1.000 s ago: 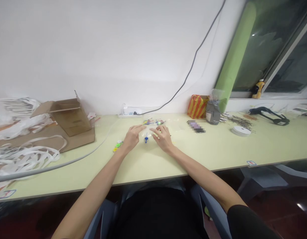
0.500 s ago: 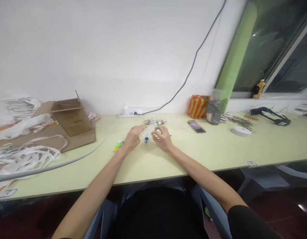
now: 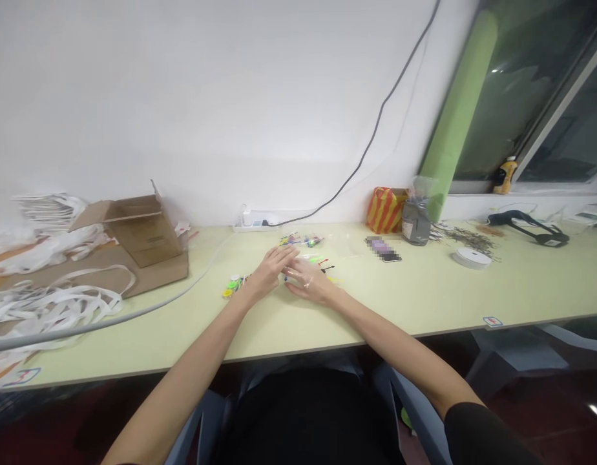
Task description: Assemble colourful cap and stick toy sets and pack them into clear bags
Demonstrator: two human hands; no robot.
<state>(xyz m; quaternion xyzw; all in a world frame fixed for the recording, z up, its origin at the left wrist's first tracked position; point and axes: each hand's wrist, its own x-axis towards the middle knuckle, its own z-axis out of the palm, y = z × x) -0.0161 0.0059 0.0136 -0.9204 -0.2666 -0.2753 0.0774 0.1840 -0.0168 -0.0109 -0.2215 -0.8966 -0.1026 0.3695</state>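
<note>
My left hand (image 3: 270, 274) and my right hand (image 3: 308, 282) meet at their fingertips over the pale green table (image 3: 424, 290). Between them is a small clear plastic bag (image 3: 293, 276), which my right fingers appear to pinch. A blue part seen earlier is now mostly hidden by my fingers. Just beyond my fingertips lie small colourful plastic parts (image 3: 301, 240). Bright green and yellow pieces (image 3: 234, 285) sit left of my left hand. A few small red and black pieces (image 3: 325, 265) lie beyond my right hand.
A blurred phone (image 3: 382, 248) lies right of my hands, and a white tape roll (image 3: 471, 258) further right. A cardboard box (image 3: 143, 232) and white plastic strips (image 3: 46, 307) fill the left end. A grey cable (image 3: 134, 315) crosses the table.
My hands have moved together, and my right hand has swung left over the blue part, covering most of it. The clear plastic now lies between my fingers.
</note>
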